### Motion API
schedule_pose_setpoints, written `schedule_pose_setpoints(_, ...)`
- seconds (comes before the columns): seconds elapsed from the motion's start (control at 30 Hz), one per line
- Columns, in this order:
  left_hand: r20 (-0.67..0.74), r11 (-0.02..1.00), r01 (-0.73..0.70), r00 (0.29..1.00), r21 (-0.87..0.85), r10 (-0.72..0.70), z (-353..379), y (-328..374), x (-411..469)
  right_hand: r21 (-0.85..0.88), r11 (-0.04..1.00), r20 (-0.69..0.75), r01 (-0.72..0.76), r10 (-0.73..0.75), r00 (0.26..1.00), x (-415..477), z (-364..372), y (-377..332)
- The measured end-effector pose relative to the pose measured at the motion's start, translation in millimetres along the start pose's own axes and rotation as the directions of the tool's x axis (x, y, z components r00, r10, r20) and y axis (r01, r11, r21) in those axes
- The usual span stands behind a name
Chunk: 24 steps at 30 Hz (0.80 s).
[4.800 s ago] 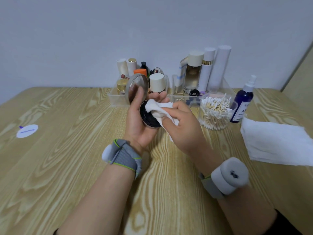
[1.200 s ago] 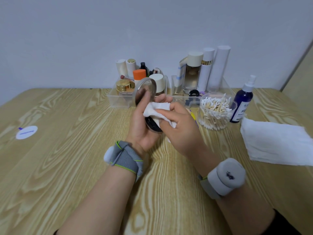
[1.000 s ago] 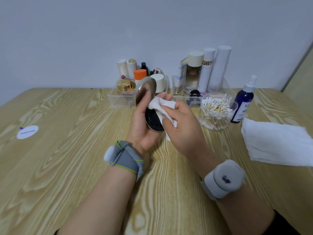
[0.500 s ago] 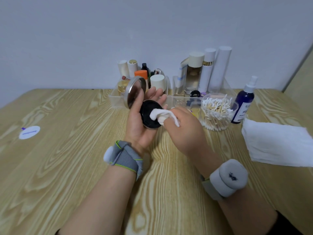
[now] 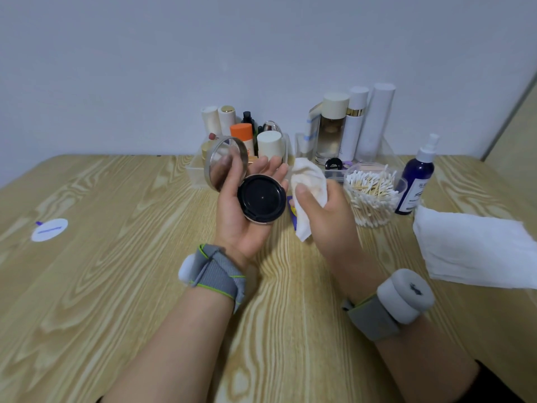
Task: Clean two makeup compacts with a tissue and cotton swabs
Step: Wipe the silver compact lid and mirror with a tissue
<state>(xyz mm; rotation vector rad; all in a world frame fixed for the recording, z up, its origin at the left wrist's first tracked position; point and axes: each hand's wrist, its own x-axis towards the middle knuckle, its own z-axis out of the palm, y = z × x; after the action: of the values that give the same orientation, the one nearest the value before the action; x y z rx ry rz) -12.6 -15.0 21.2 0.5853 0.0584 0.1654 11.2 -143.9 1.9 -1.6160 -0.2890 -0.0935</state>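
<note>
An open round compact rests in my left hand [image 5: 236, 228], held above the middle of the table. Its black base [image 5: 261, 198] faces me and its mirrored lid [image 5: 225, 162] stands up to the left. The fingers lie fairly straight behind the base and the thumb holds it by the hinge. My right hand [image 5: 325, 216] grips a crumpled white tissue [image 5: 309, 181] with beige stains, just right of the compact and apart from it. A clear jar of cotton swabs [image 5: 372, 196] stands behind my right hand. I see only one compact.
A clear organizer [image 5: 195, 175] with bottles and jars stands at the back by the wall. A blue spray bottle [image 5: 417, 181] is right of the swab jar. A white folded tissue sheet [image 5: 476, 248] lies at the right. A round white sticker [image 5: 49, 229] is at the left.
My right hand has lifted the tissue off the black base and drawn it to the right. The compact has turned so that its base now shows fully.
</note>
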Motion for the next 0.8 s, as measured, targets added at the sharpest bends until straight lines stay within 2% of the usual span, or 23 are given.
schedule_pose_setpoints(0.57,-0.007,0.979,-0.12,0.992,0.164,0.122,1.3,-9.5,0.8,-0.013,1.0,0.035,0.022,-0.022,0.999,-6.8,4.1,-4.4)
schedule_pose_setpoints(0.8,0.037,0.961,-0.131,0.991,0.244,0.126,2.6,-11.8,-2.4,0.058,0.998,0.082,-0.02,0.015,0.997,-6.1,2.9,-4.3)
